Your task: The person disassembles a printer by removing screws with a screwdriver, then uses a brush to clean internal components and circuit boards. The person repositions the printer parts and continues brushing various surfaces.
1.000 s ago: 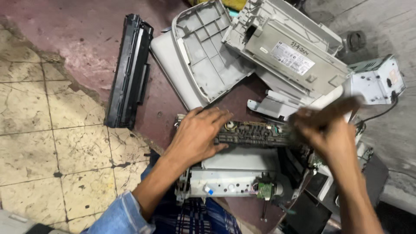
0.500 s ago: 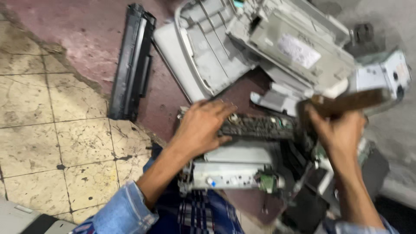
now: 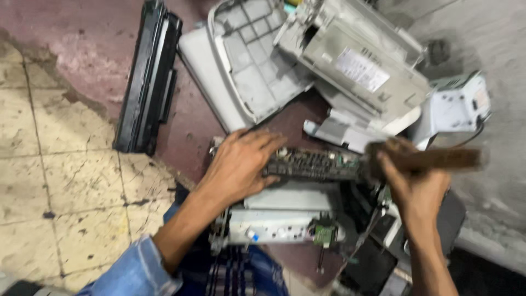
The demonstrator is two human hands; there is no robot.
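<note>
Printer chassis (image 3: 285,219) | L hand (image 3: 241,164) flat on top edge, fingers apart | R hand (image 3: 416,186) fingers clamped on brown tool (image 3: 433,159)

The person's left hand (image 3: 241,164) is bare, with no glove, ring or band showing on it. The forearm behind it is bare as well, up to a light blue denim sleeve (image 3: 139,271) pushed back near the elbow at the near left; its cuff is bunched into thick folds, with a paler seam along the edge. The right hand (image 3: 416,189) is bare too, blurred, and the right forearm runs bare to the near edge of the view with no sleeve in sight. Between the two arms, low and near, lies a dark blue checked cloth garment (image 3: 235,274) with thin pale lines crossing it.
</note>
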